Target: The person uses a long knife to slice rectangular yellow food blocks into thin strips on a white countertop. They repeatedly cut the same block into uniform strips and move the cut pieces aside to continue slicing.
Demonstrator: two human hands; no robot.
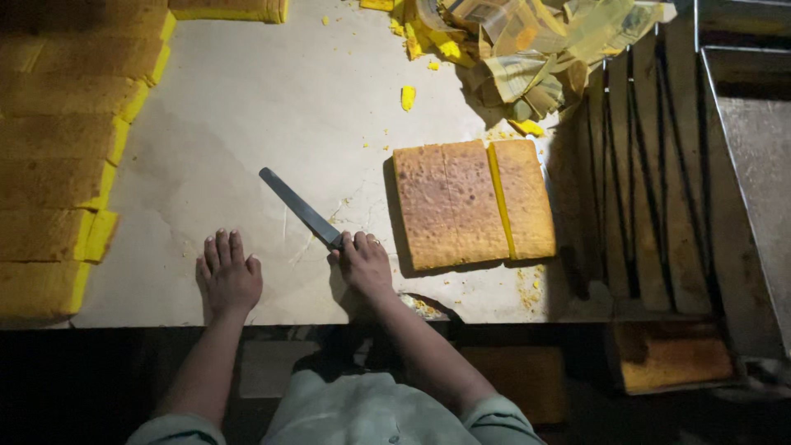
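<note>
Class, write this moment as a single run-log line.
left hand: flat on table | right hand: on knife handle, blade flat | cake slab: one cut, beside right hand

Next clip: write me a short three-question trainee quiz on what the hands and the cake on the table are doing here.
1. True or false: the right hand rests on the knife.
2. How does the left hand lie? A) flat on the table, holding nothing B) gripping the cake slab C) lifting paper
3. Fill in: the cake slab shows one cut, which leaves a narrower strip on its ____ side as the camera sees it.

Key: 1 true; 2 A; 3 right.
</note>
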